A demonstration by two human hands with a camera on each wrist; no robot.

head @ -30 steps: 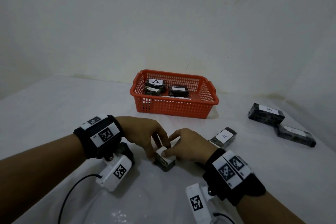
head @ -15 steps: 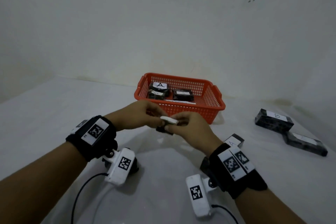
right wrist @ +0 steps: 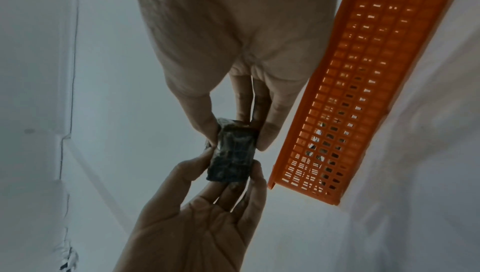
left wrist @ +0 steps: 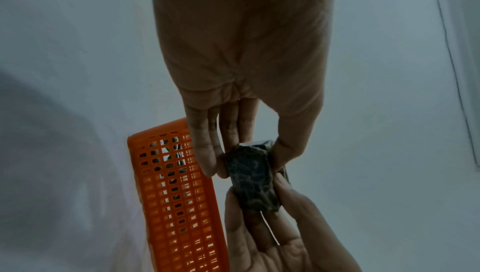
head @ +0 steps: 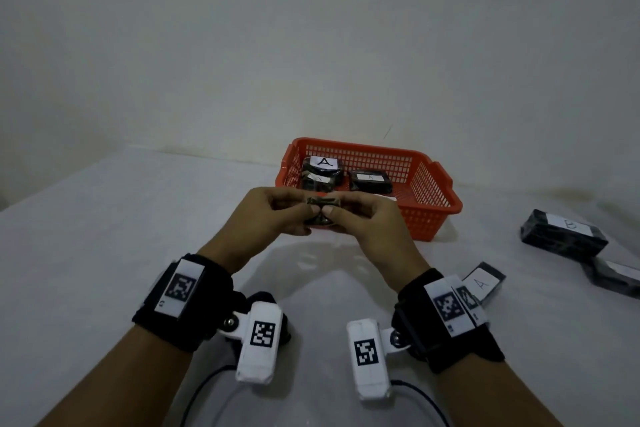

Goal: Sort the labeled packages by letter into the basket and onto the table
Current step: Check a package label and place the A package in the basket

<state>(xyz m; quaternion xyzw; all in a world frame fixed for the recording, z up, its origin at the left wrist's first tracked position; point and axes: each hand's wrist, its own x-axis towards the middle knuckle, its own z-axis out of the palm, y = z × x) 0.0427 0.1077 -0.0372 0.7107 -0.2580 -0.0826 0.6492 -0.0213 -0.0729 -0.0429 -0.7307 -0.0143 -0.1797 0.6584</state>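
Both hands hold one small dark wrapped package (head: pixel 321 210) in the air, in front of the orange basket (head: pixel 431 215). My left hand (head: pixel 277 215) pinches its left end between thumb and fingers, and my right hand (head: pixel 363 218) pinches the right end. The wrist views show the package (left wrist: pixel 253 177) (right wrist: pixel 232 153) from below, dark side up to the camera; its label is hidden. The basket (left wrist: pixel 176 194) (right wrist: pixel 345 95) holds several dark packages, with two "A" labels readable (head: pixel 323 162).
On the white table (head: pixel 104 236) an "A" package (head: pixel 483 283) lies just right of my right wrist. A "B" package (head: pixel 562 234) and another dark package (head: pixel 614 276) lie at the far right. A wall stands close behind the basket.
The package was picked up off the table by both hands, lifted and carried forward toward the basket. Its white label, visible earlier, has turned out of sight.
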